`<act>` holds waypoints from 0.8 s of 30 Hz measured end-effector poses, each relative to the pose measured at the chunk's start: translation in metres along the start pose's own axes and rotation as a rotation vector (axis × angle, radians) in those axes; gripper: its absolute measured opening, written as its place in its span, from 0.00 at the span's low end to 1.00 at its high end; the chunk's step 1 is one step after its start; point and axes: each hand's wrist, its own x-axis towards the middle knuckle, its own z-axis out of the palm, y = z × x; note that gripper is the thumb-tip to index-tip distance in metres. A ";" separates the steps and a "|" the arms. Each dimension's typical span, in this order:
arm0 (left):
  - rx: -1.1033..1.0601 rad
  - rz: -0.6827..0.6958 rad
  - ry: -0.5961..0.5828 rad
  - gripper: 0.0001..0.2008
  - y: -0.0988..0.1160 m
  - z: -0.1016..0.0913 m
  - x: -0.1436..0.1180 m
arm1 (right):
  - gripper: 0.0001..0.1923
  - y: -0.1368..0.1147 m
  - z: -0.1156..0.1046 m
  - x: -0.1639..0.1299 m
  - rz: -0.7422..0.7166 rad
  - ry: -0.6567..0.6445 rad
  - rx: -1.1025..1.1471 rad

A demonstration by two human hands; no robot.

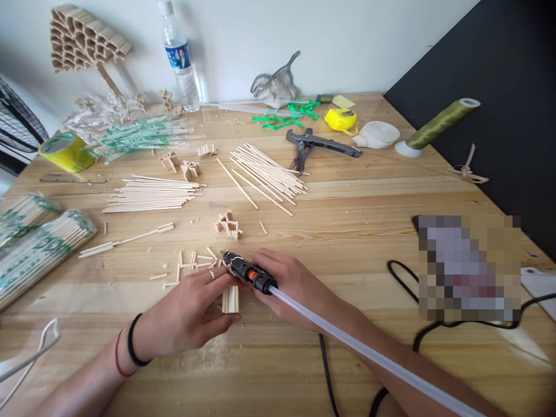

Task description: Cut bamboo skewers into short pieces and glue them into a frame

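Starting at the far left of the table point(347, 231), bundled packs of bamboo sticks point(39, 243) and a yellow-green tape roll point(65, 152) lie well apart from your hands, with a loose sheaf of bare sticks point(152, 194) nearer the middle. Your left hand point(186, 313), with dark bands at the wrist and a ring on one finger, lies low on the wood, its fingers curled and its grip closed around a small block of short stick pieces point(230, 299) standing side by side at the front centre; pinning it there likely keeps the pieces aligned. The block is pale, raw wood, its pieces cut to even length. Just above it, your right hand point(295, 289) has its grip closed on a hot glue gun point(247, 271), black and orange, nozzle pointing left over cut offcuts point(191, 263), a clear glue stick point(369, 353) trailing back along your forearm. Farther right lie pliers point(315, 145), a yellow tape measure point(341, 120) and an olive thread spool point(438, 123).
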 end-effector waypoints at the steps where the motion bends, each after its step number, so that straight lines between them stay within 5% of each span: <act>1: 0.001 0.000 -0.002 0.19 0.000 0.000 0.000 | 0.14 0.000 0.000 0.000 -0.002 0.001 0.002; 24: 0.021 0.022 0.005 0.18 -0.001 0.001 0.000 | 0.14 0.000 0.001 0.000 -0.020 0.012 -0.008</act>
